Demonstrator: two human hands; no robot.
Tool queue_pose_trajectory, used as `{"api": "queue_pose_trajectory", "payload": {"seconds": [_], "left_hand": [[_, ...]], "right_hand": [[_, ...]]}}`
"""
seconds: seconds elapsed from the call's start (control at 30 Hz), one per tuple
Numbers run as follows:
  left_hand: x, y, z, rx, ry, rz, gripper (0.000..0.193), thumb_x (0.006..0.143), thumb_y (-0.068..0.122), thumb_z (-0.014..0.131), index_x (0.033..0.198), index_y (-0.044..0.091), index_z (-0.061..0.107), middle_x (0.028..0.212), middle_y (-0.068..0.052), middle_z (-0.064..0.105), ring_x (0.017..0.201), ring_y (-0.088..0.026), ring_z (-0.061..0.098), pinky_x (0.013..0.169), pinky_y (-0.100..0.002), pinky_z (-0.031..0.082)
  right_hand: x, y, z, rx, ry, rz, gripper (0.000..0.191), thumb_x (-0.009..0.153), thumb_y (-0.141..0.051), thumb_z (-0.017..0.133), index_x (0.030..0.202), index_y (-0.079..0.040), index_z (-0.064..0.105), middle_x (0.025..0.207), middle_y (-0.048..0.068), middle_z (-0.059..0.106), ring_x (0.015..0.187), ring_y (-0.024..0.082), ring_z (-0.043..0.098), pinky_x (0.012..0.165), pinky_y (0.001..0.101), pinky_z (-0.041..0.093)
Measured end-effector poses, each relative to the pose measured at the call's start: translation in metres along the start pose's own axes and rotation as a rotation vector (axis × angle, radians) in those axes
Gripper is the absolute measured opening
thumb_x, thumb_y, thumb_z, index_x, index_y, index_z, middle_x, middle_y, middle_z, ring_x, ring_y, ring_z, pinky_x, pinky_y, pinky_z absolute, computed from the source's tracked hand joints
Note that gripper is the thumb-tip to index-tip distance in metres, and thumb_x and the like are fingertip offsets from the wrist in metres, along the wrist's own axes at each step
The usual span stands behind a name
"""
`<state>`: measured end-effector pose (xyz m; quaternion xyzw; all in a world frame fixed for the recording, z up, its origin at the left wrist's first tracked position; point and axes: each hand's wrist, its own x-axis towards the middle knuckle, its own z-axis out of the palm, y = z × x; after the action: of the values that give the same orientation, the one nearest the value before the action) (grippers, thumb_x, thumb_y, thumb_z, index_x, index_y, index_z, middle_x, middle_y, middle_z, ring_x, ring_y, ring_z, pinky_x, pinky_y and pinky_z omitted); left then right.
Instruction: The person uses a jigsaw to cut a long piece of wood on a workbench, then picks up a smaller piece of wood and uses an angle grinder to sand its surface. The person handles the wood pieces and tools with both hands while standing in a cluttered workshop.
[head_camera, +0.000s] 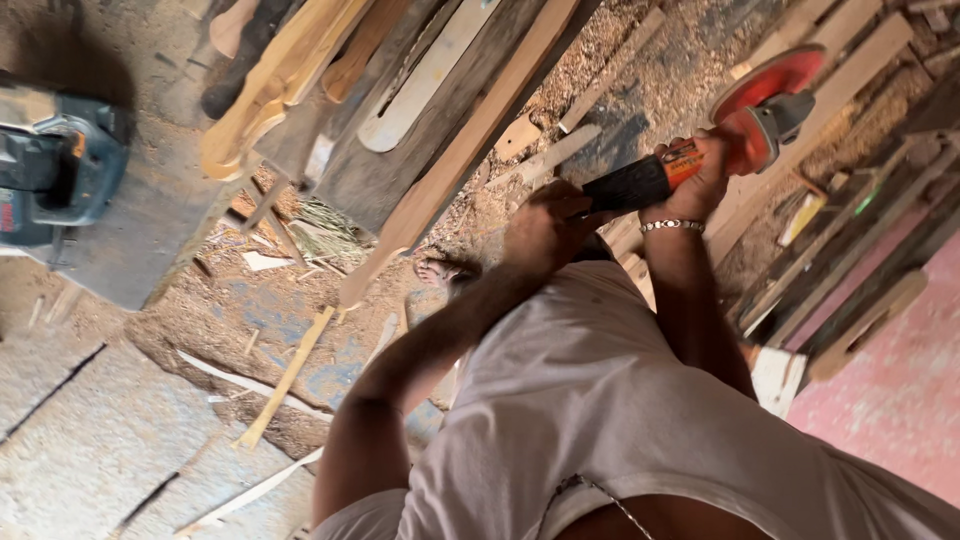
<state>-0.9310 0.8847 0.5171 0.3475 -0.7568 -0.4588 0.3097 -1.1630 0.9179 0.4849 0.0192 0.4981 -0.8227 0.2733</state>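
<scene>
Grinder (700, 150): one angle grinder with a red disc guard, black and orange body, held up over the sawdust-strewn floor (250, 330) at upper right. Two hands are on it. Which is the person's left or right is hard to judge from this twisted view; I take the left hand (545, 225) as clamped round the black rear handle and the right hand (700, 175), with one metal bracelet (672, 226) on its wrist, as closed round the orange neck behind the guard. The disc itself is hidden under the guard. One blue power tool (60, 170) sits on a grey slab at far left, cut off by the edge. Many planks (450, 150) lean above, too tangled to count.
</scene>
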Motion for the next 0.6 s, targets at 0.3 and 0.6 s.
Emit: {"api": "queue_pose_trajectory", "payload": {"seconds": [0.3,0.6], "left_hand": [[0.066,-0.125,0.037,0.518,0.398,-0.161,0.074,0.076,0.040,0.093,0.135,0.009,0.060,0.136,-0.017,0.061,0.129,-0.038,0.054,0.107,-0.058,0.044],[0.051,-0.178,0.027,0.734,0.285,-0.557,0.054,0.100,0.062,0.077,0.130,0.017,0.073,0.126,-0.009,0.063,0.118,-0.030,0.056,0.092,-0.049,0.055]], "right_hand": [[0.183,-0.037,0.017,-0.310,-0.448,0.059,0.025,0.084,-0.009,0.075,0.103,-0.003,0.060,0.084,0.010,0.063,0.073,0.024,0.065,0.064,0.0413,0.059],[0.281,-0.041,-0.004,-0.739,-0.841,0.122,0.042,0.086,-0.001,0.081,0.122,0.000,0.059,0.095,0.010,0.068,0.074,0.020,0.070,0.067,0.0374,0.063]]}}
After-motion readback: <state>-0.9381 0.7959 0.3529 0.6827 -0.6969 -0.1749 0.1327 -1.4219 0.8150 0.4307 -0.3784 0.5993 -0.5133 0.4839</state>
